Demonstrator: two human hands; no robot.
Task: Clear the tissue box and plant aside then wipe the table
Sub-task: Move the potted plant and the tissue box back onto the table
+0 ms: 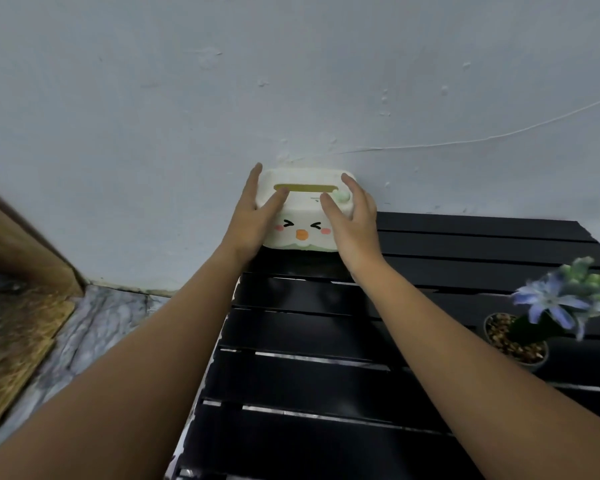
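Note:
A cream tissue box (302, 216) with a cartoon face and a yellow slot sits at the far left corner of the black slatted table (326, 386), against the wall. My left hand (255, 216) grips its left end, thumb on top. My right hand (352, 220) grips its right end, thumb on the lid. A small potted plant (520, 337) with pale blue flowers stands at the table's right side, apart from both hands. No cloth is in view.
A pale blue wall (291, 81) rises right behind the table. Left of the table lies a marbled grey floor (94, 327). A brown wooden frame with a straw-coloured mat (18, 327) fills the far left.

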